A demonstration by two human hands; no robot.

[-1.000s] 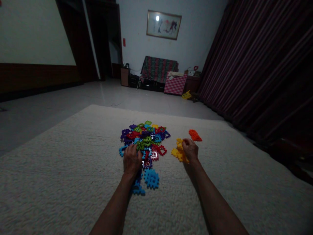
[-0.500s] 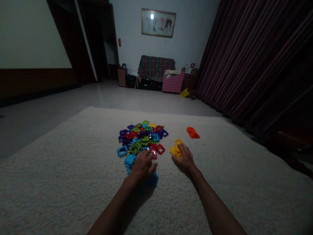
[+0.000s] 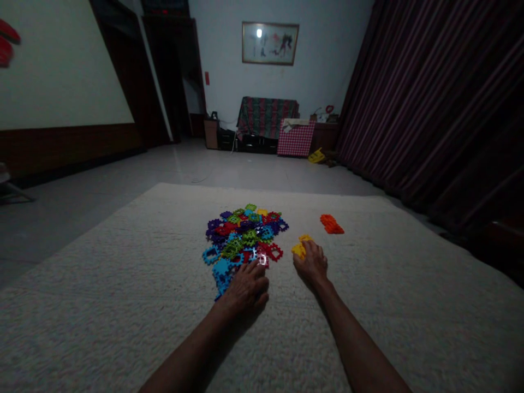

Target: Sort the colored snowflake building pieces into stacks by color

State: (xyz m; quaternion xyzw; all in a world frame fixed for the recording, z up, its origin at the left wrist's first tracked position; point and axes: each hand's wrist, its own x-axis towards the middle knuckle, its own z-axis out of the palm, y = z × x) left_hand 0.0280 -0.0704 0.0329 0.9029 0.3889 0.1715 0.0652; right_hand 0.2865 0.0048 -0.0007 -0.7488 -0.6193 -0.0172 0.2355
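Note:
A mixed pile of notched plastic building pieces (image 3: 245,232) in purple, green, red and blue lies on the pale rug. My left hand (image 3: 249,285) is at the pile's near edge, its fingers curled downward. Blue pieces (image 3: 222,273) show beside it, and a red piece (image 3: 262,259) sits at its fingertips. What its fingers close on is hidden beneath the palm. To the right of the pile, my right hand (image 3: 311,263) has its thumb and fingers around yellow building pieces (image 3: 298,250) on the rug. Farther right lies a separate group of orange building pieces (image 3: 331,224).
The textured rug (image 3: 123,305) spreads over a tiled floor (image 3: 176,164). Dark purple curtains (image 3: 376,98) hang along the right. Against the far wall stand a cloth-covered item (image 3: 268,117) and a red checked cloth (image 3: 295,139). A yellow object (image 3: 316,156) lies on the floor nearby.
The view has shifted slightly. My left hand has lowered and its fingers have curled in, covering blue pieces that showed under it. My right hand has closed further around the yellow pieces.

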